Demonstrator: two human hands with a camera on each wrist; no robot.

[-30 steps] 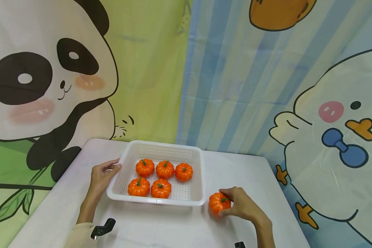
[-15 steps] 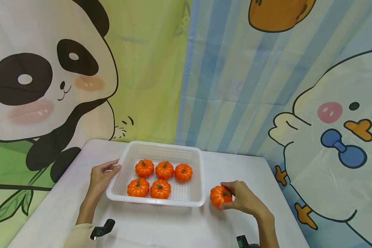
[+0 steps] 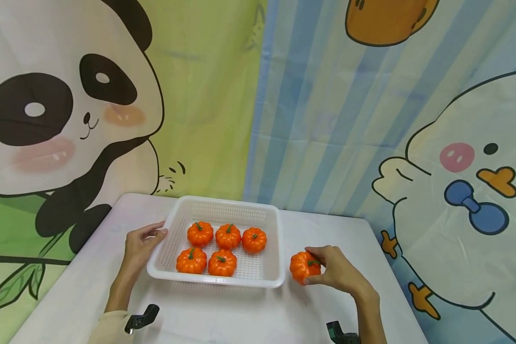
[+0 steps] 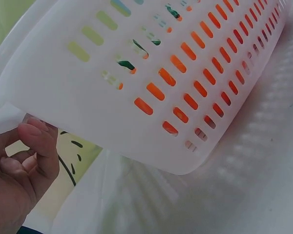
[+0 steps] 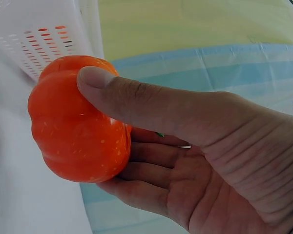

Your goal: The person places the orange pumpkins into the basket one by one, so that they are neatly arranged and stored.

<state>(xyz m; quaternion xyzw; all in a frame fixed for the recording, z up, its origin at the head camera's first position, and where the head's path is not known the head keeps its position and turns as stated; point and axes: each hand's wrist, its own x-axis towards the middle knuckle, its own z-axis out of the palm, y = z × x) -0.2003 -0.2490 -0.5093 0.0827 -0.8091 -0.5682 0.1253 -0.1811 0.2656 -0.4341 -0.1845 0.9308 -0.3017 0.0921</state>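
My right hand (image 3: 341,272) grips a small orange pumpkin (image 3: 303,267) with a green stem, just right of the basket and apart from it. In the right wrist view the thumb presses one side of the pumpkin (image 5: 75,126), and the other fingers lie along its far side. My left hand (image 3: 142,246) holds the left rim of a white perforated plastic basket (image 3: 223,279). The left wrist view has the thumb and fingers pinching the basket's edge (image 4: 63,92). Inside the basket sit several similar orange pumpkins (image 3: 222,262) in two rows.
A white-covered table (image 3: 241,320) carries the basket. Behind it hang cloths printed with a panda (image 3: 112,162) and a white chick (image 3: 456,258). Dark camera mounts (image 3: 143,318) show by both wrists.
My right hand has raised the pumpkin and shifted it slightly away from me, staying to the right of the basket. The left hand and the basket have not visibly moved.
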